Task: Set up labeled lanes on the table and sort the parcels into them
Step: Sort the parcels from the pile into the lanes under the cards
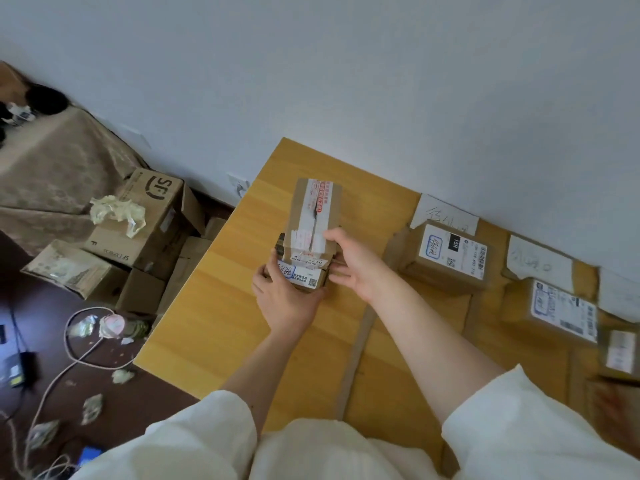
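On the wooden table (221, 306) stands a long taped cardboard parcel (313, 216), with a smaller labelled parcel (304, 277) under its near end. My left hand (285, 299) grips the small parcel from the near left side. My right hand (353, 265) holds the near right corner of the stack, thumb on the top parcel. White paper lane labels (446, 214) (538, 259) lie along the wall, and tape strips (356, 344) divide the lanes. A labelled parcel (446, 261) sits in one lane and another parcel (550, 310) in the lane to its right.
A third small parcel (620, 351) lies at the right edge. Left of the table, on the dark floor, cardboard boxes (152, 216) are piled beside a draped beige cloth (52, 168). A pink cable (76, 355) and paper scraps litter the floor.
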Tool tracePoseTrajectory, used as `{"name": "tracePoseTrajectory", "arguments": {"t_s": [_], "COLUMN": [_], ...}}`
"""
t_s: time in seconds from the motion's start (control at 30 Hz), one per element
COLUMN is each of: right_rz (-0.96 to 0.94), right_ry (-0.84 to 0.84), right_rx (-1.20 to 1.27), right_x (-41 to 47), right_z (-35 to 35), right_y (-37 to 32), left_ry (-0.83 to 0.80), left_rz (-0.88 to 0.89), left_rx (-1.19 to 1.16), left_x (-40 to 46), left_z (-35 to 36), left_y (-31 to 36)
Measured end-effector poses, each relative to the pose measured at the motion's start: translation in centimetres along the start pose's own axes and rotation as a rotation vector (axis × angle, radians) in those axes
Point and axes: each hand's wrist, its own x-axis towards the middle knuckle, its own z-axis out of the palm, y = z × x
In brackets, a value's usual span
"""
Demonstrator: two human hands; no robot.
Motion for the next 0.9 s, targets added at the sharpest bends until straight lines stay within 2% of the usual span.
{"name": "tracePoseTrajectory", "arguments": {"t_s": [0.07, 0.17, 0.37, 0.5, 0.7, 0.8, 0.9], "right_rz": [-0.029, -0.145, -0.402, -0.383, -0.358, -0.393, -0.355], "right_ry": [0.038, 0.191, 0.391, 0.452, 0.425, 0.356, 0.188], "right_rx": [-0.04, -0.134, -0.483, -0.678, -0.535, -0.283, -0.007], "right_x": [-1.1, -2.0, -2.0, -1.8, -2.4, -3.9, -5.6], "right_z": [0.2, 0.8, 4.0, 5.4, 3.7, 1.5, -0.9], "right_y": [0.2, 0.1, -0.2, 0.0, 0.5, 1.3, 2.0], "left_ry": [-0.009, -0.049, -0.104, -0.112, -0.099, -0.082, -0.077], "left_rz": [-0.025, -0.035, -0.021, -0.008, 0.009, 0.045, 0.048], "left_rx": [0.011, 0.002, -0.074, -0.112, -0.153, -0.184, -0.246], "left_x": [-1.1, -1.9, -2.3, -2.6, -2.9, -3.0, -2.9], "left_z": [-0.1, -0.4, -1.8, -2.9, -4.5, -5.3, -5.8], "left_y": [-0.3, -0.7, -1.6, -2.1, -2.6, -2.3, -1.8]}}
